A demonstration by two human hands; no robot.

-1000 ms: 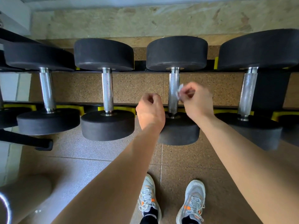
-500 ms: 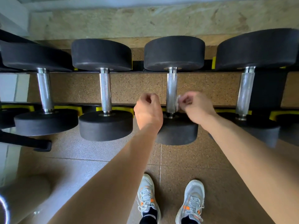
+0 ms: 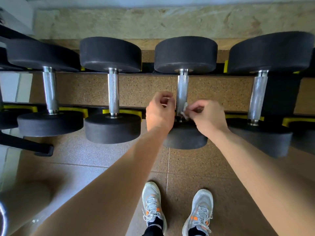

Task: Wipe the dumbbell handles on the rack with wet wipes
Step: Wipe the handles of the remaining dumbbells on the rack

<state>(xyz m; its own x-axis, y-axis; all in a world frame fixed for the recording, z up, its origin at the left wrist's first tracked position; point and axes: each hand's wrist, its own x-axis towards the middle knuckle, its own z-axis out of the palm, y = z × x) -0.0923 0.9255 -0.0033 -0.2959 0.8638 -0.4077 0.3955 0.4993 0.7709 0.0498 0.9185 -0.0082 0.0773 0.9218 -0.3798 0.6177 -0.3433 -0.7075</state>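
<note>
Gym, no doubt about it. Looking straight down on a black rack (image 3: 148, 66), loaded with a row of round-headed black dumbbells (image 3: 110, 54) lying side by side across its two rails. Knurled steel handles (image 3: 113, 92) bridging the gap between the rails, yellow pads (image 3: 130, 113) along the rack's front rail under the near heads. Beneath and in front of the rack, speckled brown rubber tiles (image 3: 196, 167), proper weight-room flooring. Planted just in front of the rack, a pair of grey trainers (image 3: 152, 205) with orange trim. Behind the rack, a rough stone-look wall (image 3: 153, 21).
</note>
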